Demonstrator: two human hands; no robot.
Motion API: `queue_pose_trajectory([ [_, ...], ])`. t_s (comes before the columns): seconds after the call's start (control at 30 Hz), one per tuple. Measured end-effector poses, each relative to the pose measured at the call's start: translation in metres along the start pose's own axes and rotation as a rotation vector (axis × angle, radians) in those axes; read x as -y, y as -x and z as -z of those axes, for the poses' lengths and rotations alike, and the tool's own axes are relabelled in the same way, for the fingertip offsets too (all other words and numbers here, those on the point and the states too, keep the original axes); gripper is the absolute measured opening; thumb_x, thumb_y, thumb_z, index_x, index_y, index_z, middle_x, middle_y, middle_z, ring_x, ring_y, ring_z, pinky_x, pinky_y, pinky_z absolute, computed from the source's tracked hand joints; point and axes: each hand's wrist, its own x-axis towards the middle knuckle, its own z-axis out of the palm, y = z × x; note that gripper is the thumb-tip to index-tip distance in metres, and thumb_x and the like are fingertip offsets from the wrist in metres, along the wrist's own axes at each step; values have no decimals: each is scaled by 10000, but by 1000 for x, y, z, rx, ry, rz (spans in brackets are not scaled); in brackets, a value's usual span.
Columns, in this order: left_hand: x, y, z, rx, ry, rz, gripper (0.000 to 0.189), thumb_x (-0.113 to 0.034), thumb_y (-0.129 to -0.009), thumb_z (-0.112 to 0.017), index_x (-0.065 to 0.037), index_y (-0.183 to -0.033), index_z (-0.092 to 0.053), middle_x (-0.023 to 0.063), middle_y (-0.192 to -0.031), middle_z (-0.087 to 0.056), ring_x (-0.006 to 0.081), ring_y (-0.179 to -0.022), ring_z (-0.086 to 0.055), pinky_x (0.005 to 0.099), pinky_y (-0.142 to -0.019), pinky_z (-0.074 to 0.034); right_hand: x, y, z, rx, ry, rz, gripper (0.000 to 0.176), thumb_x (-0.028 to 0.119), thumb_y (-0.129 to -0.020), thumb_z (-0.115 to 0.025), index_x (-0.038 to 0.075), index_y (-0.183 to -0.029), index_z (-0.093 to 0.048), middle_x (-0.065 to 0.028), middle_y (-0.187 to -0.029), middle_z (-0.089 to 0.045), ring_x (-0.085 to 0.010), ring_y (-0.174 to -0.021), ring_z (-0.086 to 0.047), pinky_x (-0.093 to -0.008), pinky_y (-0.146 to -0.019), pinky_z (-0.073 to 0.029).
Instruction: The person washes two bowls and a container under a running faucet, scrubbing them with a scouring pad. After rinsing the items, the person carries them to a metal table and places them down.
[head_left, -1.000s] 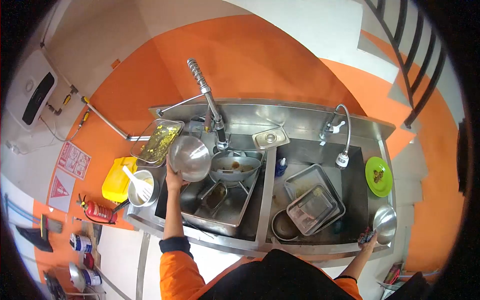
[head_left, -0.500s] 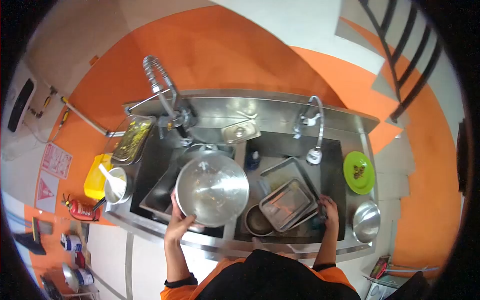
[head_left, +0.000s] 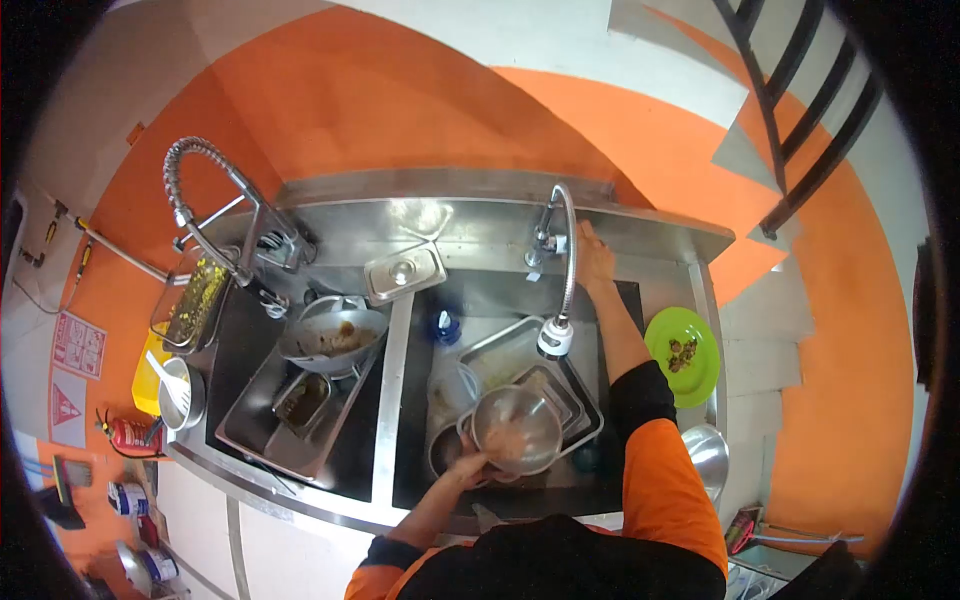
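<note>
My left hand (head_left: 466, 470) grips the rim of a round steel mixing bowl (head_left: 517, 432), holding it low in the right sink basin, over the metal trays (head_left: 588, 425). Up at the back ledge, my right hand (head_left: 596, 262) has its fingers closed at the handle of the right faucet (head_left: 542, 243). The faucet's flexible hose ends in a white spray head (head_left: 555, 338), which hangs above the bowl. Whether water runs from it I cannot make out. A dark blue bottle (head_left: 446, 328) stands at the basin's back left.
In the left basin sit a dirty wok (head_left: 335, 345) and a deep steel pan (head_left: 262, 425). A steel lid (head_left: 405, 272) rests across the divider. On the right counter are a green plate (head_left: 683, 352) with scraps and another bowl (head_left: 706, 462). A tall spring faucet (head_left: 205, 150) rises at left.
The mixing bowl has moved right and down from above the left basin into the right one. My right hand has left the trays and gone up to the faucet. The view has shifted right.
</note>
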Motion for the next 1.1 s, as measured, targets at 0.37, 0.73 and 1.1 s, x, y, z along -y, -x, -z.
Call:
queue_pose_trajectory([
  [0.37,21,-101,-1,80,134,260,489,16,-742,-481,52,-1197,-306,217,-1186,-412,368,-1028,-496,476,-869,-476,-44,132,-69,-335,-1042,-261,346,219,-732,-644,53,-999,-499,-93,-978,-518,-240,-832,-557,-339,-731,-448],
  [0.73,56,-106,5,44,-57,54,561,-25,-845,-464,-96,-1313,-162,225,-1158,-426,331,-942,-561,401,-777,-546,-20,305,-178,251,-524,-83,401,212,-718,-630,125,-1079,-477,-177,-1066,-459,-289,-944,-499,-399,-727,-459],
  [1.1,60,-110,24,29,9,92,918,90,-780,-420,-401,-1315,143,177,-1285,-294,353,-927,-539,483,-677,-550,7,290,-226,444,-509,40,344,127,-720,-640,-3,-1019,-530,-187,-962,-547,-336,-942,-540,-446,-766,-465],
])
